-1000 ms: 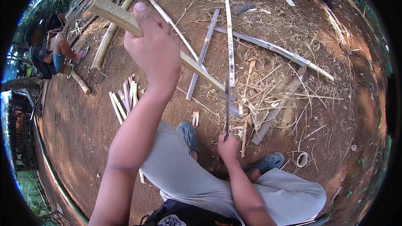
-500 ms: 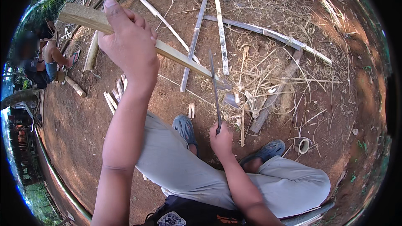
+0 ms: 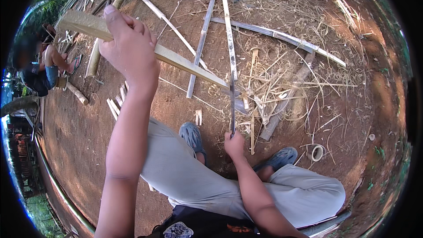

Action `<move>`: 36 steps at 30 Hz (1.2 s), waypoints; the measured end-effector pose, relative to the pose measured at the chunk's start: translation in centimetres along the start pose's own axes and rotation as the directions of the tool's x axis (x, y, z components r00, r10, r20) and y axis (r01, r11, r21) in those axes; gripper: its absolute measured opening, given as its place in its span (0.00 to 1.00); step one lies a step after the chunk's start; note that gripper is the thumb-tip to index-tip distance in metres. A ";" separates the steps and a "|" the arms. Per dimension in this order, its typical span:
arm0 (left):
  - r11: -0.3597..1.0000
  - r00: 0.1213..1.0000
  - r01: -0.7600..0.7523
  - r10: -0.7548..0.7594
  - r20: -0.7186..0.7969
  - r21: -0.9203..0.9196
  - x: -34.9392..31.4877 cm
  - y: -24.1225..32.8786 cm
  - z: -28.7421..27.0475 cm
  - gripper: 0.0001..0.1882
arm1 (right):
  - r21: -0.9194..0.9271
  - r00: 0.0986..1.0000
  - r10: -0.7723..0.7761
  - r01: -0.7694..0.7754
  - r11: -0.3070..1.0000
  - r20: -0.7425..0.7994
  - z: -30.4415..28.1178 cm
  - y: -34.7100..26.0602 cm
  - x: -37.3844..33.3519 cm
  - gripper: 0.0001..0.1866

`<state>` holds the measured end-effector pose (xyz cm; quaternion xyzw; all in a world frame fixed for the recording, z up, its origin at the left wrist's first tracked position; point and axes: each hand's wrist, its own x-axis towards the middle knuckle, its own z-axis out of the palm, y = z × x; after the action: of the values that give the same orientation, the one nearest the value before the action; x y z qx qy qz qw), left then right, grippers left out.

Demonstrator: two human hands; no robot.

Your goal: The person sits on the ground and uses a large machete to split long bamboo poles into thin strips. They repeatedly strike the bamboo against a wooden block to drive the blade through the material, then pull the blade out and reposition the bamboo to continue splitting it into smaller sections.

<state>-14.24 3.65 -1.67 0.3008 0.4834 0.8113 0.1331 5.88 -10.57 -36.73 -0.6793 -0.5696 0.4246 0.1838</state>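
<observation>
My left hand (image 3: 132, 50) is closed around a long pale strip of split bamboo (image 3: 187, 66), thumb pointing up along it. The strip slants from the upper left down toward the middle. In my right hand (image 3: 234, 145) is the handle of a long, narrow-bladed knife (image 3: 232, 105), its blade upright and seen nearly edge-on. That blade stands close to the strip's lower end; whether they touch I cannot tell. Under that end lies a short grey piece of bamboo (image 3: 240, 104), partly hidden.
Curled shavings (image 3: 277, 72) cover the dirt beyond the knife. Bamboo slats (image 3: 200, 46) lie farther off, with a log (image 3: 275, 121) at the right. A bamboo ring (image 3: 315, 153) lies beside my right shoe (image 3: 282, 158). Another person (image 3: 44, 64) sits at the far left.
The knife blade has swung a little clockwise and now stands nearly upright near the strip's end. My left hand and the strip have shifted slightly left and down in view.
</observation>
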 end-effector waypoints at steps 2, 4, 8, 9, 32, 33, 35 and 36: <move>1.000 1.000 0.009 -0.009 0.005 0.023 -0.3 -0.2 -1.0 0.21 | -0.048 0.999 -0.032 0.034 0.998 0.033 -0.7 -0.7 0.2 0.13; 0.999 0.999 -0.033 0.031 0.039 0.033 -0.4 -0.4 -1.5 0.21 | -0.034 0.996 -0.071 0.073 0.997 0.062 -2.2 -3.8 -1.4 0.12; 0.999 0.999 -0.039 0.038 0.033 0.014 -0.2 -0.5 -0.4 0.22 | 0.048 0.994 -0.097 0.099 0.994 -0.043 -0.4 -2.6 -1.4 0.12; 0.999 0.999 -0.032 0.032 0.027 0.014 -0.1 -0.5 -0.2 0.22 | -0.050 0.998 -0.032 0.029 0.998 -0.061 0.7 0.0 -0.5 0.13; 0.985 0.789 0.120 -0.017 0.614 -0.127 0.2 0.2 -1.5 0.23 | 0.198 0.937 -0.348 0.348 0.916 -0.040 -8.4 -13.6 -3.8 0.14; 0.982 0.777 0.129 -0.014 0.629 -0.138 0.0 0.2 -1.3 0.23 | 0.186 0.949 -0.312 0.316 0.931 -0.050 -7.4 -12.2 -3.2 0.14; 0.980 0.797 0.135 -0.018 0.604 -0.148 -0.3 0.4 -0.7 0.23 | 0.187 0.975 -0.218 0.220 0.958 -0.031 -5.8 -10.0 -2.2 0.14; 0.984 0.801 0.116 -0.014 0.598 -0.132 -0.3 0.4 -0.7 0.23 | 0.154 0.975 -0.223 0.224 0.962 -0.027 -6.0 -9.0 -2.5 0.14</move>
<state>-14.37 2.82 -1.68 0.5111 0.3597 0.7077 0.3295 5.06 -8.97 -25.73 -0.5963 -0.6067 0.4412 0.2859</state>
